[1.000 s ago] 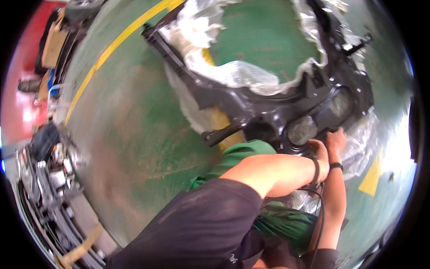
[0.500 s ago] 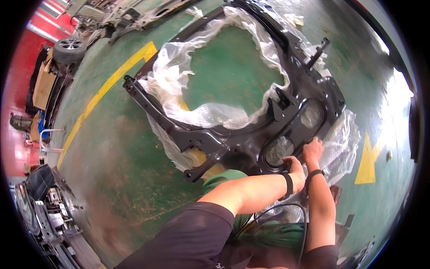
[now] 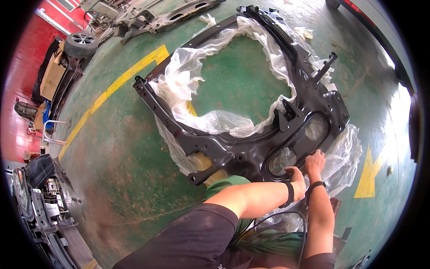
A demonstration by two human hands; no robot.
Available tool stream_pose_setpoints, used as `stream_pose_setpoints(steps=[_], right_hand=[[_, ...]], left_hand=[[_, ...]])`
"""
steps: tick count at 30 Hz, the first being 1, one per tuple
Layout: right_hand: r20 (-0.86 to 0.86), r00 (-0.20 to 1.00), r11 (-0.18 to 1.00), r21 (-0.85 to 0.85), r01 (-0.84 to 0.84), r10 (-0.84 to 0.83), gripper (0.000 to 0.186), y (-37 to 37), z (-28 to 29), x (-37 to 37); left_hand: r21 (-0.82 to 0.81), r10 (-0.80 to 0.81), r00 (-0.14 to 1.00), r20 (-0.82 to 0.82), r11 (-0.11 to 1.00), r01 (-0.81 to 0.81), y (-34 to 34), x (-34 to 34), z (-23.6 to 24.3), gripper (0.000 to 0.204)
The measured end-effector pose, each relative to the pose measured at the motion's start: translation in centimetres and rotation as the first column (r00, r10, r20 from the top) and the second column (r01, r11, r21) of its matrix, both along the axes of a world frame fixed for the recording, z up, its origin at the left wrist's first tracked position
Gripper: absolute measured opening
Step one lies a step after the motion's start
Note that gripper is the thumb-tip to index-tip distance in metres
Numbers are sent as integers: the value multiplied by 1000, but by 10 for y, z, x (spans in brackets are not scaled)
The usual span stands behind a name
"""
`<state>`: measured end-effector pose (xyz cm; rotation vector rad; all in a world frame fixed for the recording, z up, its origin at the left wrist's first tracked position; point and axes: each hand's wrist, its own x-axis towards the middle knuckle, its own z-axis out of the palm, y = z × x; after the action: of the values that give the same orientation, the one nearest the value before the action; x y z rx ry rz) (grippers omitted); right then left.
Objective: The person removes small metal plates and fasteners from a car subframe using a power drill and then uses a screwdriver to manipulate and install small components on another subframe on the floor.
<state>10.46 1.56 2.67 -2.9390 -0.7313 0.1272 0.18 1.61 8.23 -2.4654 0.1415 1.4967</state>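
A large black metal subframe (image 3: 237, 152) lies on crumpled translucent bubble wrap (image 3: 215, 121), with two oval openings at its near right. My right hand (image 3: 316, 162) is closed at the subframe's near right edge, fingertips curled onto it. Just left of that, my left hand (image 3: 295, 178) has its fingers bent beside the nearer oval opening; what it holds, if anything, is hidden. Both wrists wear black bands. A black cable (image 3: 303, 220) loops below the hands, over more plastic wrap. My green-clothed leg (image 3: 226, 183) is partly behind the left forearm.
Green floor (image 3: 121, 166) with yellow markings surrounds the subframe. A wheel (image 3: 81, 44), cardboard (image 3: 53, 76) and a metal trolley (image 3: 56, 134) line the red wall. Stripped car parts (image 3: 49, 210) lie at lower left, another long part (image 3: 179, 15) at the back, and a vehicle (image 3: 371, 22) at upper right.
The view has lifted since a second ago, showing more of the floor and subframe, and shifted slightly right in the last half second. Both hands remain at the same edge.
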Motion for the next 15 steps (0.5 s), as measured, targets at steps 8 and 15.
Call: stream_pose_setpoints(steps=[8,15], right_hand=[[-183,983,995,-85,-52,36,26,10,36,-13],[-191,981,995,-94,-34,16,25,13,38,-14]], left_hand=[[30,-77,997,-32,997,78,3,-3,8,38],[7,-97,993,-69,995,97,6,-3,13,48]])
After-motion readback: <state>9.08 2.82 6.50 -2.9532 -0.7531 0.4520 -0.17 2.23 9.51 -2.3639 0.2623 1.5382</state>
